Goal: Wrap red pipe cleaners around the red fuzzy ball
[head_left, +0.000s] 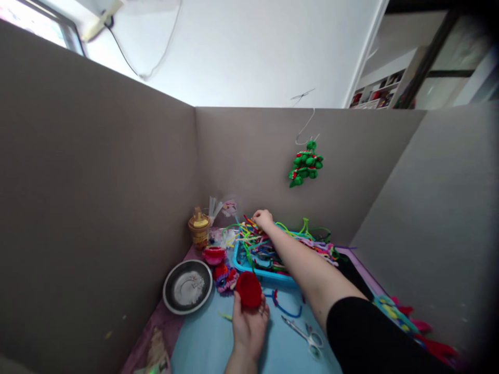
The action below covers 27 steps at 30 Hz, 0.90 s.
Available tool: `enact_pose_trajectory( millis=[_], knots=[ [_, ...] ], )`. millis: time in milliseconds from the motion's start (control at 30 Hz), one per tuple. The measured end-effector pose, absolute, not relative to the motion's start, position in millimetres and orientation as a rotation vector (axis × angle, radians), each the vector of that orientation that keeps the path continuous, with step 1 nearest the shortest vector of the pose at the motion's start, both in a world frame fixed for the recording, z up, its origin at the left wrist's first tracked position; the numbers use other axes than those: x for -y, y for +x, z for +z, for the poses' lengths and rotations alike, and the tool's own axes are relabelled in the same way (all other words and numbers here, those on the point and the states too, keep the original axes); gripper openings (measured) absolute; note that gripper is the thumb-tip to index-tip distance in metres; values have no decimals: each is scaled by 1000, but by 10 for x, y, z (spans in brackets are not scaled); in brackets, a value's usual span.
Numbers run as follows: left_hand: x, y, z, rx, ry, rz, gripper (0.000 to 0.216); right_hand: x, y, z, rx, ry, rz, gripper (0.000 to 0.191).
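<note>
My left hand (249, 326) is closed around a small red, fuzzy, bowl-shaped piece (248, 290), held low over the blue work surface with its hollow side facing me. My right hand (263, 218) reaches far forward over a blue tray (268, 276) heaped with pipe cleaners (255, 244) of many colours. Its fingers are pinched together at the back left of the heap, beside some red and orange pipe cleaners; what is between them is too small to tell. A bent blue pipe cleaner with a red twist (289, 314) lies right of my left hand.
Scissors (304, 333) lie at the front right. To the left stand a round metal dish (171, 294) with small white bits, a pink-red fuzzy cup (214, 255) and a brown container (199, 235). Grey partitions (241, 156) enclose the table; a green ornament (307, 165) hangs at the back.
</note>
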<state>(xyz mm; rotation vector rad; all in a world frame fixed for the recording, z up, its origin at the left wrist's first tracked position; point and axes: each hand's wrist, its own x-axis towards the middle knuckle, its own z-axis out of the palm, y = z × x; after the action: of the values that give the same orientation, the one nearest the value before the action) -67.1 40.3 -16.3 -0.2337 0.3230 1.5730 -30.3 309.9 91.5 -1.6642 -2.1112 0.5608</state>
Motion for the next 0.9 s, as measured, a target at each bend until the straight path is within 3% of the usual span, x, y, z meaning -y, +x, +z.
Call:
enact_pose_trajectory(
  millis=[333, 467, 600, 733, 900],
  knots=[
    [-387, -675, -108, -355, -247, 1571, 36, -3405, 42, 1903, 2149, -1355, 319, 25],
    [-387, -675, -91, -377, -242, 1571, 36, -3375, 217, 1799, 2266, -1384, 320, 18],
    [-377, -687, -81, -371, -244, 1568, 34, -3311, 341, 1612, 2374, -1423, 335, 28],
    [-368, -693, -97, -365, -243, 1564, 36, -3161, 528, 1560, 2437, -1432, 352, 16],
    [-362, -668, -122, -306, -204, 1534, 38, -2670, 720, 1277, 2571, -1377, 423, 25]
  ],
)
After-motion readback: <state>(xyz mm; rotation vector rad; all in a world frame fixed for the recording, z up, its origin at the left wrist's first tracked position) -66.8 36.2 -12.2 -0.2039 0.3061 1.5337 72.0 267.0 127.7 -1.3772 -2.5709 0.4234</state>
